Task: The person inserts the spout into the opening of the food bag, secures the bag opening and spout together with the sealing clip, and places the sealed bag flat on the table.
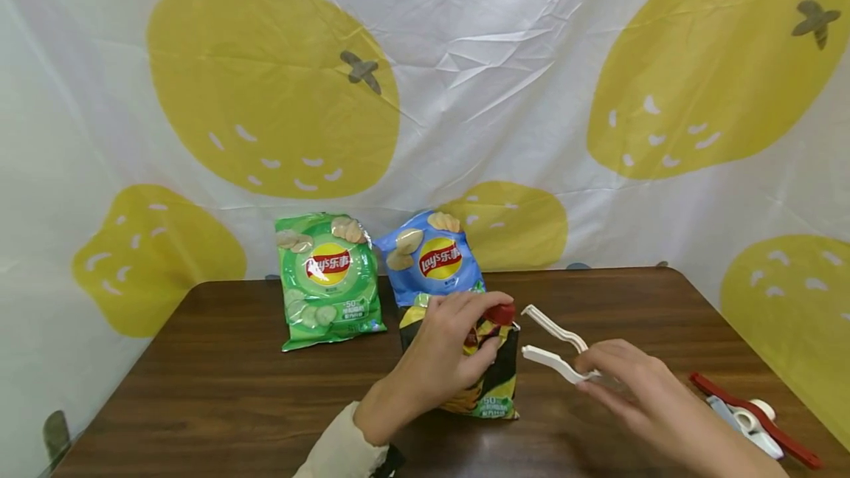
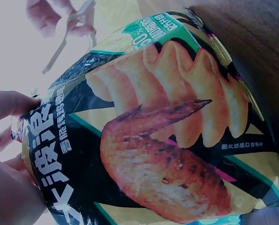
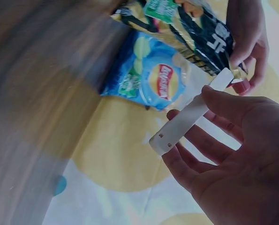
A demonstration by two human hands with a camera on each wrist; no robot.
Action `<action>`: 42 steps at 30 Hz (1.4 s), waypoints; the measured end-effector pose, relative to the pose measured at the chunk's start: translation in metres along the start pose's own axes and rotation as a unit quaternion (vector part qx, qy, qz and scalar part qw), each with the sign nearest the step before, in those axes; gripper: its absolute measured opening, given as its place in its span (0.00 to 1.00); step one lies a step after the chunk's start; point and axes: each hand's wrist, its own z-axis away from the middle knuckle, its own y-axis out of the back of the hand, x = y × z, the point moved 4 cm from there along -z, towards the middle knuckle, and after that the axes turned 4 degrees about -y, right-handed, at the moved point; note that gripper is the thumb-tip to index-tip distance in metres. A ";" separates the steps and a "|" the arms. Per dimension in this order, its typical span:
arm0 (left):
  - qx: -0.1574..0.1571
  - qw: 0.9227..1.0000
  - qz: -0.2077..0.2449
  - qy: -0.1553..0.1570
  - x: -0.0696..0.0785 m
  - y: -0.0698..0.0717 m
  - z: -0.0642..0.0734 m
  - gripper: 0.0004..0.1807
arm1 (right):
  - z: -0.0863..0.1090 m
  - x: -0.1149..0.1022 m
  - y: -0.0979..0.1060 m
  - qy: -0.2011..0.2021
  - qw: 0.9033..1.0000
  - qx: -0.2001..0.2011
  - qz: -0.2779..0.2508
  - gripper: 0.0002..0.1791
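My left hand (image 1: 445, 345) grips the top of a black and yellow chip bag (image 1: 494, 382), with a small red patch (image 1: 501, 313) showing at its fingertips. Printed chips and a chicken wing fill the bag's face (image 2: 162, 126) in the left wrist view. To the right, my right hand (image 1: 637, 382) holds a white bag clip (image 1: 550, 360) between thumb and fingers. Its two arms are spread apart and point toward the bag's top corner. In the right wrist view the flat side of the clip (image 3: 188, 119) lies across my fingers.
A green Lay's bag (image 1: 328, 293) leans back at the left of the brown table (image 1: 219, 389). Behind the black bag stands a blue Lay's bag (image 1: 434, 260). A red clip (image 1: 757, 419) lies over pale clips at the right edge. A lemon-print cloth (image 1: 491, 94) hangs behind.
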 end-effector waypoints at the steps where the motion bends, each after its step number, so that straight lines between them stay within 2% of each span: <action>1: -0.003 1.000 0.005 0.002 0.000 0.000 0.000 0.24 | -0.003 -0.001 0.001 -0.002 1.000 -0.001 -0.006 0.22; 5: -0.019 1.000 0.009 0.008 0.001 0.000 -0.001 0.25 | -0.014 -0.007 0.001 -0.007 1.000 -0.009 -0.026 0.23; 15: -0.025 0.999 -0.041 -0.017 0.002 0.004 -0.002 0.27 | -0.025 -0.011 -0.001 0.008 0.998 -0.005 -0.056 0.21; 21: -0.037 0.999 -0.023 -0.022 0.002 0.007 -0.002 0.26 | -0.033 -0.014 -0.004 0.045 0.996 0.002 -0.076 0.14; 25: -0.046 0.999 -0.007 -0.029 0.002 0.007 -0.002 0.25 | -0.041 -0.017 -0.007 0.048 0.994 -0.007 -0.094 0.16; 28: -0.052 0.998 0.001 -0.030 0.001 0.007 -0.002 0.24 | -0.048 -0.022 -0.009 0.056 0.992 -0.012 -0.111 0.21; 34: -0.066 0.997 0.006 -0.030 0.001 0.007 -0.002 0.23 | -0.062 -0.030 -0.012 0.059 0.989 -0.042 -0.127 0.18; 39: -0.068 0.997 0.004 -0.033 0.001 0.009 -0.002 0.23 | -0.067 -0.033 -0.013 0.066 0.990 -0.035 -0.118 0.17; 42: -0.074 0.997 0.005 -0.031 0.001 0.009 -0.002 0.22 | -0.067 -0.033 -0.014 0.053 0.992 -0.020 -0.116 0.18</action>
